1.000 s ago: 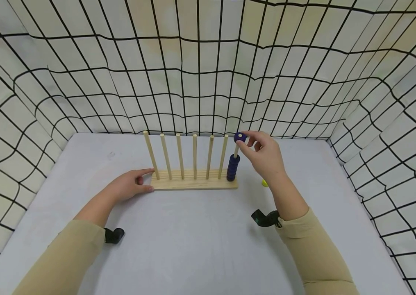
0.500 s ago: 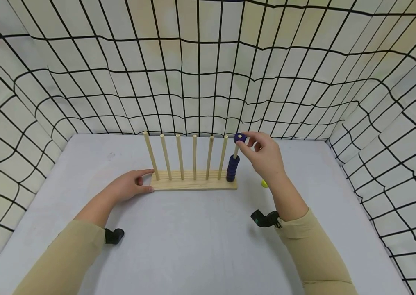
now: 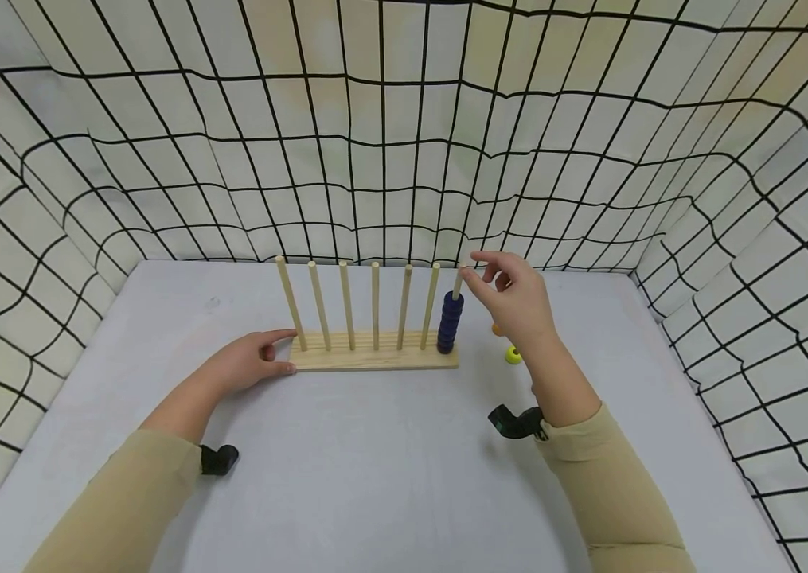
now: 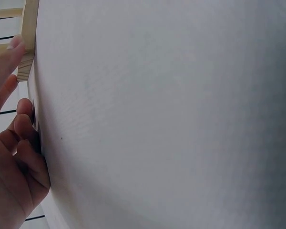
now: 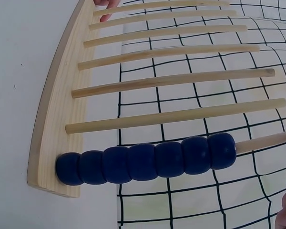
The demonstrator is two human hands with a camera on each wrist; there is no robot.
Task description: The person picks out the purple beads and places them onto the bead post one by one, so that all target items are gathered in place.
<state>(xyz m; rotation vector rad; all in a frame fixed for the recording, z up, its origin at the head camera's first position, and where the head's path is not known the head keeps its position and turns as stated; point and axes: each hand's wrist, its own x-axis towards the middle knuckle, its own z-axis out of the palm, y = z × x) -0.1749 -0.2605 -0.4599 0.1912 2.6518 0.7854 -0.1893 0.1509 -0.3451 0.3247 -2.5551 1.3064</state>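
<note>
A pale wooden peg rack (image 3: pixel 375 362) stands on the white table with a row of upright pegs. Stacked on its rightmost peg are several dark blue beads (image 5: pixel 142 162), the lowest against the base and bare peg showing above the top one. My left hand (image 3: pixel 246 362) holds the rack's left end, thumb at the front corner and index finger at the back; the left wrist view shows the thumb (image 4: pixel 12 52) over the base edge. Beside the top of the beaded peg, my right hand (image 3: pixel 518 298) has thumb and index finger parted with nothing between them.
To the right of the rack, partly behind the right forearm, lie a yellow bead (image 3: pixel 513 356) and an orange piece (image 3: pixel 496 329). A black grid net (image 3: pixel 404 167) over white cloth surrounds the table at the back and sides.
The blue bead pinched at the peg's top has been let go and slid down onto the stack. My right thumb and index finger have parted; the left hand stays on the rack.
</note>
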